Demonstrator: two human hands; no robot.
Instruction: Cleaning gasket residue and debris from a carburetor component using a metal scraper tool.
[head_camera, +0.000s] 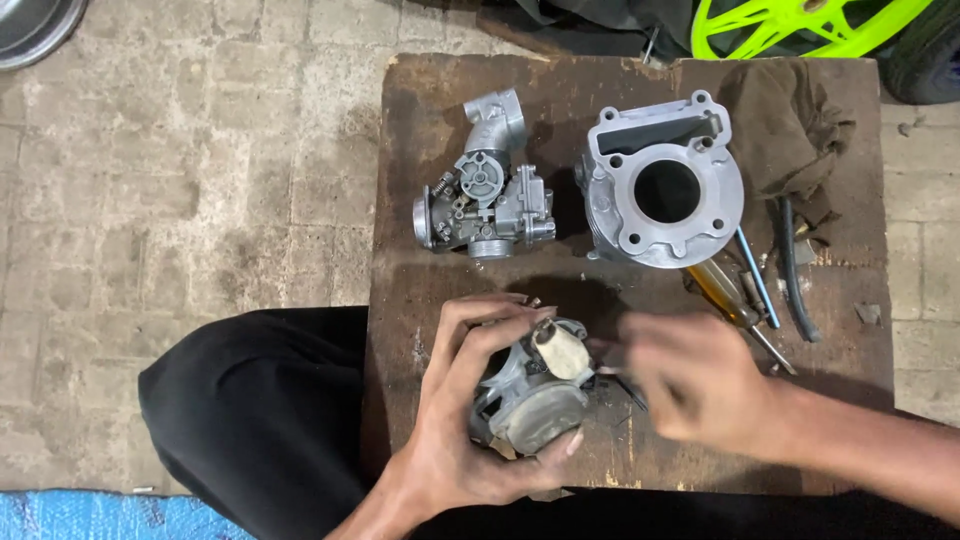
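Note:
My left hand (468, 410) grips a grey metal carburetor body (530, 395) with a cream-coloured float on top, held just above the near edge of a worn wooden board (420, 290). My right hand (700, 385) is blurred, right beside that part, fingers pinched around a thin dark tool (628, 388) whose tip points at it. What the tool is I cannot make out.
A second silver carburetor (485, 205) lies at the back left of the board. An aluminium engine cylinder (663, 190) stands at the back right, beside a brown rag (790, 125), a yellow-handled screwdriver (725, 295) and a black hose (795, 270). A neon-green wheel (800, 22) is beyond.

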